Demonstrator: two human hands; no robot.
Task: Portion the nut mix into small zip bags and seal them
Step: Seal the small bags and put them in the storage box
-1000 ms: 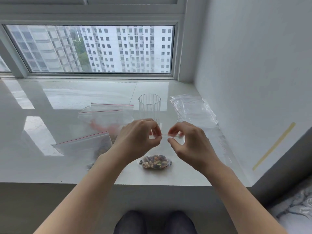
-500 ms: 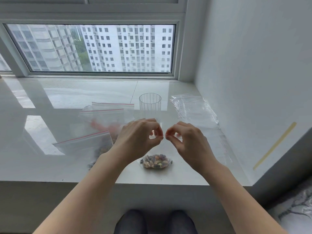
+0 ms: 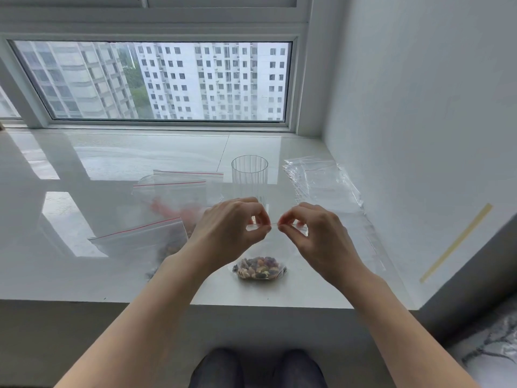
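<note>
Knees: two dark-clothed knees (image 3: 258,369) are showing at the bottom edge, under the ledge.
Ledge: a glossy pale stone windowsill (image 3: 293,295) is reflecting the window light; a thin seam is running across it.
Small zip bag: one clear, thin plastic bag (image 3: 260,268) is hanging upright with its rounded, lumpy bottom on or just above the sill near the front edge; I cannot tell which. Mixed brown, tan and dark nuts are filling its base.
Left hand: the left hand (image 3: 232,229) is pinching the bag's top strip between curled thumb and fingertips.
Right hand: the right hand (image 3: 313,233) is pinching the same strip just beside the left, fingers curled; the strip is stretching as a thin line between both hands.
Large bags: three clear zip bags with red seal lines are lying left of the hands. The nearest bag (image 3: 140,242) is holding dark mix; the middle bag (image 3: 170,197) is showing blurred reddish contents; the far bag (image 3: 190,175) is lying partly hidden behind it.
Glass: one clear ribbed cylindrical tumbler (image 3: 249,177) is standing upright behind the hands.
Spare bags: a flat, crinkly stack of clear bags (image 3: 321,180) is lying on the right, near the wall; the number is not countable.
Tape: one tan strip (image 3: 456,243) is sticking diagonally on the wall.
Window: a white-framed window (image 3: 167,79) is showing pale tower blocks.
</note>
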